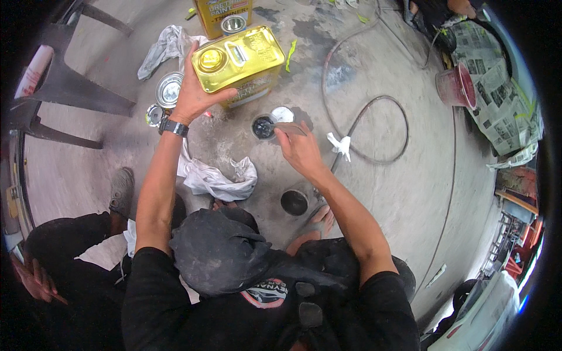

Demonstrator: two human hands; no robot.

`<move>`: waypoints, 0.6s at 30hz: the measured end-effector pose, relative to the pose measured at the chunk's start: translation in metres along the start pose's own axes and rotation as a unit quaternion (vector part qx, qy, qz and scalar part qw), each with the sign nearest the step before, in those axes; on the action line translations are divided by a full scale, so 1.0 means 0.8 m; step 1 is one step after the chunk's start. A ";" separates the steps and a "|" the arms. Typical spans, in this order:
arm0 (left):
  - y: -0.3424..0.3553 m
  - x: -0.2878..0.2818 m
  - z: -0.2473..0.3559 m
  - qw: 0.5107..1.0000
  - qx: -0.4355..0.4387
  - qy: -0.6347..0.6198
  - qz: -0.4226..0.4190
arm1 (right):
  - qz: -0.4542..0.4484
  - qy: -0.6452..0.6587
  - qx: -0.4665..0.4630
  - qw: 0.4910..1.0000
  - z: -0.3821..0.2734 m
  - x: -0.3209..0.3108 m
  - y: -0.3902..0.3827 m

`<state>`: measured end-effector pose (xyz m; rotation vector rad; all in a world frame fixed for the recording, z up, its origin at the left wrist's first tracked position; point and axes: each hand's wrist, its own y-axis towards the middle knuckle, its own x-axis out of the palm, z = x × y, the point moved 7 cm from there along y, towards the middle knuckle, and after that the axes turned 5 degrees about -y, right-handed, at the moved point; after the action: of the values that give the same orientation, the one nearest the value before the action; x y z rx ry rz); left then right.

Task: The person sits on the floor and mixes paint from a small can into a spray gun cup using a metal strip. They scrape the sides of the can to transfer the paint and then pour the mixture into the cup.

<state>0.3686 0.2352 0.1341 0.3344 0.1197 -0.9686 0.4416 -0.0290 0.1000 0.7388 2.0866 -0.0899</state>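
The left arm reached straight forward from the shoulder, wrist bent back, a dark wristwatch [174, 126] on it. The left hand [190, 96] was closed around the near lower edge of a gold rectangular tin can [240, 58], thumb along its underside, holding it up off the concrete floor [398, 193]. The can was tipped so that its top face, with round cap and flat handle, showed to the camera; its long axis ran left to right across the view, rising slightly to the right, with the capped end on the left, by the hand.

The right arm came in from the lower right, elbow bent, forearm angled up toward the middle. The right hand [300, 149] was curled shut on a thin flat stirring stick [290, 128], whose far end pointed left toward a small open tin of dark liquid [263, 127] standing on the floor just below the raised can. A round lid [283, 114] lay touching that tin on its right.

Near the left forearm lay a crumpled white rag [216, 178]. Another open dark tin [294, 202] stood nearer the person's bare feet. A thin hose [374, 105] looped over the floor to the right.
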 end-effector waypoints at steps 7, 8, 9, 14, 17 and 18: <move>0.001 0.000 -0.005 1.000 -0.002 0.012 -0.002 | 0.028 0.076 0.062 0.995 0.009 0.004 0.009; -0.001 -0.002 -0.009 1.000 -0.004 0.004 -0.002 | 0.033 0.083 0.057 0.994 0.013 0.012 0.009; 0.002 -0.002 -0.008 1.000 -0.004 -0.006 -0.001 | 0.034 0.081 0.051 0.995 0.022 0.020 0.008; 0.004 -0.003 0.004 0.999 0.012 0.030 -0.007 | -0.022 0.086 0.114 0.989 0.045 0.046 0.004; 0.002 -0.005 -0.004 1.000 0.007 0.018 0.000 | -0.028 0.081 0.107 0.991 0.048 0.052 0.004; 0.000 -0.004 -0.005 1.000 0.002 0.004 0.002 | -0.022 0.079 0.091 0.992 0.049 0.052 0.006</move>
<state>0.3669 0.2392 0.1313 0.3412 0.1235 -0.9629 0.4551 -0.0183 0.0451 0.8324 2.2671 -0.2572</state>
